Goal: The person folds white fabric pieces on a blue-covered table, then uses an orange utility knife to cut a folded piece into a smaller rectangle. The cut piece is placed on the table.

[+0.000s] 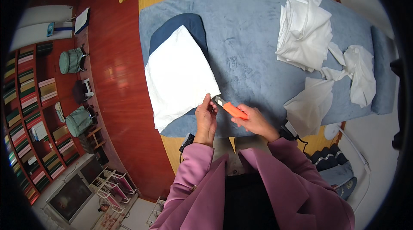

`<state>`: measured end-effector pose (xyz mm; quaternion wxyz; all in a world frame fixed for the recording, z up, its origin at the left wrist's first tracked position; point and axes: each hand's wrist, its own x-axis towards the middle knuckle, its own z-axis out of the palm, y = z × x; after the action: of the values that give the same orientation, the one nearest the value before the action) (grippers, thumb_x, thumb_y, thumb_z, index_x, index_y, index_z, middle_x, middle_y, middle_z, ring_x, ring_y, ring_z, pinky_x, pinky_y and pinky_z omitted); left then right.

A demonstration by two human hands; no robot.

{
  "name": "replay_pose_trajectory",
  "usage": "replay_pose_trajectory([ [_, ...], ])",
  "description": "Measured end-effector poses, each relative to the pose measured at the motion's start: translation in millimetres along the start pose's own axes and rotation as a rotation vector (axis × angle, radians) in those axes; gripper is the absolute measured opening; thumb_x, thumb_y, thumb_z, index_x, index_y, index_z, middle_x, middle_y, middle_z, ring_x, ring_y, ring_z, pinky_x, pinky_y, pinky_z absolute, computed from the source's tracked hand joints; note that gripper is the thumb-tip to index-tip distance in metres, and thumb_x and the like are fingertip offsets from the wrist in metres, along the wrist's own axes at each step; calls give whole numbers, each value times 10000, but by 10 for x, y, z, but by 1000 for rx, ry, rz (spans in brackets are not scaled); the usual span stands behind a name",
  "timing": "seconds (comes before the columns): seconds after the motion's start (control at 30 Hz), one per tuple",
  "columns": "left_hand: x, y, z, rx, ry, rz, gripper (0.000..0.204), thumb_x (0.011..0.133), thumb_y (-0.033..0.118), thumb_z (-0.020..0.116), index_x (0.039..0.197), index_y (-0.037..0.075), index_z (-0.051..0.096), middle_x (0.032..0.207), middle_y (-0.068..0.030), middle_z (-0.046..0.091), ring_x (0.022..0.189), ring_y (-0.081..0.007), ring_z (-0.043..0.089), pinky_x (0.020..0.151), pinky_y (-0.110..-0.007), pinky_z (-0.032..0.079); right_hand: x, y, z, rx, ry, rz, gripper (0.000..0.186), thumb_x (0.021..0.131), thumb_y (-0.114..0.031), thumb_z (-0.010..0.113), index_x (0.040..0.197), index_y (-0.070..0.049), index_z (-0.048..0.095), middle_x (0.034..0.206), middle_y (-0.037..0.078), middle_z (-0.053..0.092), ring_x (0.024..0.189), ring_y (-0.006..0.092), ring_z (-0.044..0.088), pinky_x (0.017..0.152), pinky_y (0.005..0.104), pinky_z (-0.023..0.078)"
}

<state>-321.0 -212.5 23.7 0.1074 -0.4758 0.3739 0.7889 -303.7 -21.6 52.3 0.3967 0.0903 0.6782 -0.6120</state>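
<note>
The left hand's point(206, 120) fingers pinch a flat white cloth's point(180, 77) edge; the right hand's point(257, 123) hold an orange plastic cutter point(234, 110) beside it. Coloured book spines point(28, 86): too small to read.

We are looking at a bed cover point(245, 32) of soft blue cloth, its matt, velvety nap showing darker, rubbed patches. The white sheet point(180, 75) is appearing as matt cloth, mostly smooth, while the navy cushion point(193, 26) beneath is showing a dull fabric surface. We are noticing a knife point(235, 111) with a smooth orange handle that is looking like plastic. The crumpled white cloths point(303, 32) are looking thin, matt and heavily creased. The pink jacket point(189, 178) is showing matt woven cloth; the red floor point(112, 66) is gleaming, glossy and smooth.
</note>
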Motion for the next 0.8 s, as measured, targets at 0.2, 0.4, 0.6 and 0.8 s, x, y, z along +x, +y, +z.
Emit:
replay_pose_trajectory([
  [0.2,1,4,-5,6,-20,4,216,905,214,720,748,125,601,671,18,578,595,-85,533,546,-244,408,-35,-44,-2,15,29,-6,337,884,-280,727,1060,-27,592,706,40,652,556,88,576,464,270,448],
  [0.4,-2,2,-22,5,-25,-2,209,895,193,728,745,123,600,672,13,581,598,-86,537,547,-243,410,4,-49,7,11,43,8,345,882,-276,730,1070,-23,589,709,43,656,543,89,574,455,266,446],
  [0.6,-4,1,-8,33,-28,4,199,912,202,693,761,118,593,691,19,567,616,-89,529,577,-256,411,35,-7,57,33,74,-46,337,878,-244,737,1076,-17,585,716,41,652,567,85,592,449,265,453],
  [0.8,-4,31,37,26,-32,34,201,918,210,688,769,100,610,683,9,580,610,-92,546,564,-248,423,-7,34,16,84,78,-42,346,886,-238,730,1094,-4,582,748,53,656,591,80,604,448,257,461],
])
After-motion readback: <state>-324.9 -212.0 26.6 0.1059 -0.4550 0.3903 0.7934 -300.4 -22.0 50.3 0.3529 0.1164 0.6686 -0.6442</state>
